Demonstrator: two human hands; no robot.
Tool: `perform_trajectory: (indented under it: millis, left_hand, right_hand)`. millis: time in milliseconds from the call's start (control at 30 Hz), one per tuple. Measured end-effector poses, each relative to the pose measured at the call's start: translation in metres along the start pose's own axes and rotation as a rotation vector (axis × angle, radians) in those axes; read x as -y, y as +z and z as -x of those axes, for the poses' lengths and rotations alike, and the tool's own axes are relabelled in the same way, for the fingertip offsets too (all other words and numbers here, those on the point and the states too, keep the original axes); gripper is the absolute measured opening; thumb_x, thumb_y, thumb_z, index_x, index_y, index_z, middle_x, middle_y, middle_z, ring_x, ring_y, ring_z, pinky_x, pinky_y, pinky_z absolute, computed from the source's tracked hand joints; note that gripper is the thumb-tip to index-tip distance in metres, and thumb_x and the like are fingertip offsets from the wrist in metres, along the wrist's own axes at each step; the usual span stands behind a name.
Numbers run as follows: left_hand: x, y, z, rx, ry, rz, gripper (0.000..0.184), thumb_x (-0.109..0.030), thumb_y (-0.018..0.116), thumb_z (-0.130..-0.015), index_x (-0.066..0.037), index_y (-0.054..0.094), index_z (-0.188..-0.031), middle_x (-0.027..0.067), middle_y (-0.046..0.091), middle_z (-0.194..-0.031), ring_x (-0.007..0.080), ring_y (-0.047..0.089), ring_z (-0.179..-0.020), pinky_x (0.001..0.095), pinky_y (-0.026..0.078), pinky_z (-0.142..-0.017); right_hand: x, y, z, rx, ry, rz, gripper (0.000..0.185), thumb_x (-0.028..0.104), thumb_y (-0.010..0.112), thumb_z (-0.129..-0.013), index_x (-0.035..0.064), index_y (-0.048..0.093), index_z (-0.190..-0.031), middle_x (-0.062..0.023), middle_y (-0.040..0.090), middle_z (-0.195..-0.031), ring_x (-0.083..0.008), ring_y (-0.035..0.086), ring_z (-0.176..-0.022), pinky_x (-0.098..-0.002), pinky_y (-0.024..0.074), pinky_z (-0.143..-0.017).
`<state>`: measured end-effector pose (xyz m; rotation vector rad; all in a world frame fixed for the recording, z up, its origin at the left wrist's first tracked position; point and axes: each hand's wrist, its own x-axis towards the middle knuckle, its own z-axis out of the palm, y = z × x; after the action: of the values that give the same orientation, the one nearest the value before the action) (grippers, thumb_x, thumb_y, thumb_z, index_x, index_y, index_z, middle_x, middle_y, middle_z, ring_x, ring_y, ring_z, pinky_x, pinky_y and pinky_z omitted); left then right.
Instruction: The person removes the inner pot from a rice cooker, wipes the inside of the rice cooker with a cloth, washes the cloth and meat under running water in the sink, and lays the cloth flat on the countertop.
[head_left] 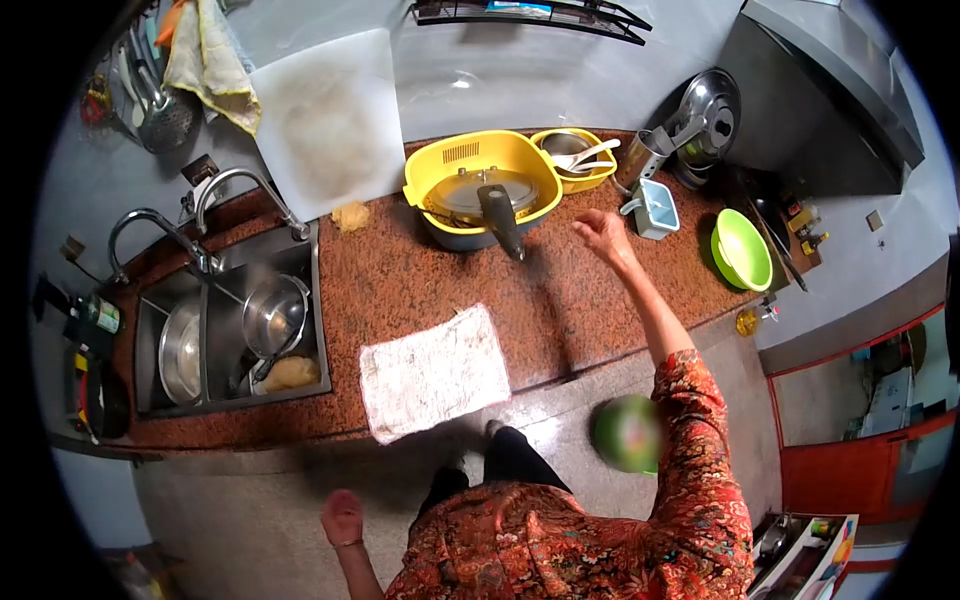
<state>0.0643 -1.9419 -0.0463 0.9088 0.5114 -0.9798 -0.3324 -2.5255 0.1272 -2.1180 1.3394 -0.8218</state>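
Observation:
My right hand (603, 238) is over the back of the brown counter, with its fingers loosely bent and apart and nothing visible in them. Just right of it stands a light blue container (657, 210) with a handle. Left of the hand, a yellow basket (428, 165) sits in a dark basin, holding a clear lid (470, 190). A dark-handled utensil (499, 215) sticks out over the basket's front edge. My left hand (343, 517) hangs low over the floor, away from the counter; its fingers are too blurred to make out. A whitish cloth (436, 373) lies flat at the counter's front edge.
To the left, a double sink (312, 330) holds metal bowls. A small yellow basket (580, 184) with a bowl and white spoon, a metal utensil holder (640, 160) and a green bowl (742, 248) stand toward the right. A watermelon-like round object (615, 435) is below the counter.

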Motion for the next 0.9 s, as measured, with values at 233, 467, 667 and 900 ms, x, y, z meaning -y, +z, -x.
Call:
perform_trajectory:
  millis: [233,467,667,900]
  left_hand:
    - [0.052,0.036,0.017,-0.014,-0.059,-0.066,0.017,-0.019,0.053,-0.085,-0.005,0.062,-0.092,0.0107,0.065,-0.087,0.0256,0.061,-0.084,0.0405,0.049,-0.079]
    - [0.149,0.062,0.071,-0.195,-0.025,0.093,0.022,-0.023,0.051,-0.087,-0.004,0.06,-0.094,0.0135,0.064,-0.084,0.0267,0.061,-0.082,0.041,0.049,-0.078]
    - [0.169,0.049,0.105,-0.288,0.173,0.04,0.022,-0.02,0.051,-0.087,-0.001,0.057,-0.096,0.0186,0.062,-0.087,0.0317,0.062,-0.084,0.0443,0.05,-0.078]
    - [0.155,0.044,0.099,-0.385,0.143,0.024,0.027,-0.02,0.059,-0.082,0.003,0.058,-0.097,0.0195,0.062,-0.087,0.0304,0.062,-0.08,0.0416,0.052,-0.074]
  right_hand:
    - [-0.077,-0.043,-0.121,-0.227,-0.149,0.416,0.023,0.014,0.061,-0.075,0.0019,0.062,-0.094,-0.02,0.062,-0.089,-0.0344,0.06,-0.085,-0.0419,0.048,-0.072]
    - [-0.183,-0.041,-0.239,-0.031,-0.491,0.936,0.03,0.012,0.048,-0.079,0.0123,0.059,-0.107,-0.0143,0.055,-0.114,-0.0295,0.05,-0.11,-0.0396,0.0426,-0.089]
    - [-0.191,-0.042,-0.286,0.247,-0.174,1.076,0.063,0.046,0.077,-0.055,0.0125,0.06,-0.106,-0.0119,0.06,-0.106,-0.028,0.058,-0.096,-0.0401,0.0468,-0.08]
    - [-0.192,-0.118,-0.32,0.245,-0.269,0.532,0.036,0.04,0.063,-0.072,0.0073,0.064,-0.087,-0.0172,0.064,-0.076,-0.0342,0.06,-0.069,-0.0442,0.0462,-0.061]
